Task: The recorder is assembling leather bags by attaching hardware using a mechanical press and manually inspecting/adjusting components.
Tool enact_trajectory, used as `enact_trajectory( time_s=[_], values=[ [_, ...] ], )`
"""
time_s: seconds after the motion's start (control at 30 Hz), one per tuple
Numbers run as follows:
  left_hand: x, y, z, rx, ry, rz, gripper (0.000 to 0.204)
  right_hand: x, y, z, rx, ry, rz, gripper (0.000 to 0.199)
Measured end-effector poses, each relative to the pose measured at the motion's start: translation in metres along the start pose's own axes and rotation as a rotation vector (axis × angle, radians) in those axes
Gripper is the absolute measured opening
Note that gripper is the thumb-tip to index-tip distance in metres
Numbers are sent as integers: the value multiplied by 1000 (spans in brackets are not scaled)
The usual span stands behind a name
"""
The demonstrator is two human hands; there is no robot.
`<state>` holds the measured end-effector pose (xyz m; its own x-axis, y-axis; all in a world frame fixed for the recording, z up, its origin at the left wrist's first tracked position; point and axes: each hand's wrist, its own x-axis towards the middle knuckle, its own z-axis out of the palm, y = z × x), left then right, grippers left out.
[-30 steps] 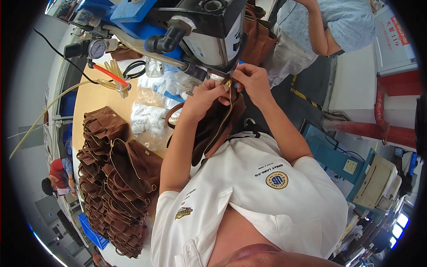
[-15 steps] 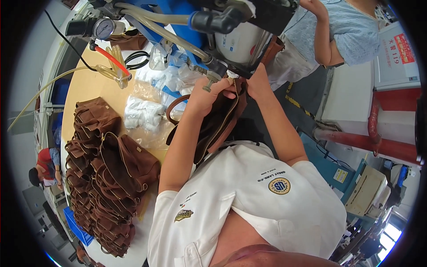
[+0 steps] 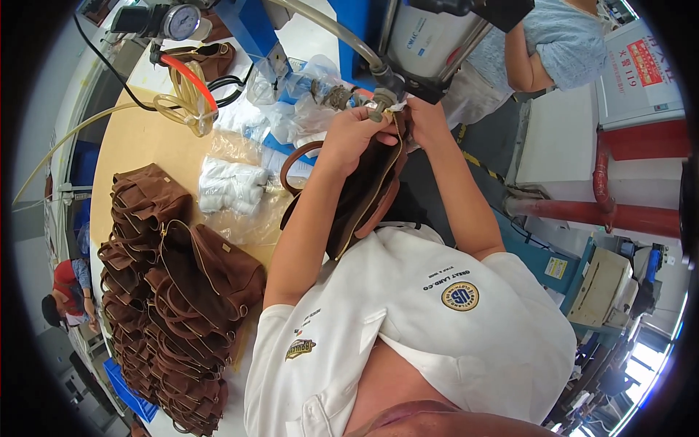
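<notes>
A brown handbag (image 3: 379,209) with a gold zipper along its gaping mouth hangs between my forearms, its near end against my white shirt. My left hand (image 3: 354,136) is closed on the bag's far end beside the zipper, thumb on top. On the other side of that end, my right hand (image 3: 427,122) grips the bag's edge, its fingertips partly hidden behind the bag and the machine. Both hands are just under the metal fitting (image 3: 384,98) of a blue and black air-powered machine (image 3: 426,45). The bag's looped handle (image 3: 291,166) sticks out left of my left forearm.
A pile of similar brown bags (image 3: 171,306) covers the table's left side. Wrapped white bundles (image 3: 231,186) and clear plastic lie beyond it. Coiled hoses (image 3: 188,102) and a pressure gauge (image 3: 181,22) hang at far left. Another person (image 3: 535,58) stands at far right.
The view has shifted, so the machine sits higher and farther right in the picture. Both hands keep hold of the bag's far end, with only slight movement of the fingers.
</notes>
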<state>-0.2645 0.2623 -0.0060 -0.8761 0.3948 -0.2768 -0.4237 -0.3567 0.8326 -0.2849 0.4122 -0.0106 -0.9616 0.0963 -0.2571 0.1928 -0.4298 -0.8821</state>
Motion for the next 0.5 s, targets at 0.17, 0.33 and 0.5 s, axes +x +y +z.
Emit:
enact_trajectory(
  time_s=[0.17, 0.33, 0.5],
  values=[
    [-1, 4, 2, 12, -18, 17, 14, -4, -5, 4, 30, -16, -9, 8],
    [1, 0, -3, 61, -45, 85, 16, 2, -2, 1, -14, -45, 0, 10],
    [-28, -6, -8, 791, 29, 254, 33, -6, 13, -17, -155, -79, -134, 13]
  ],
)
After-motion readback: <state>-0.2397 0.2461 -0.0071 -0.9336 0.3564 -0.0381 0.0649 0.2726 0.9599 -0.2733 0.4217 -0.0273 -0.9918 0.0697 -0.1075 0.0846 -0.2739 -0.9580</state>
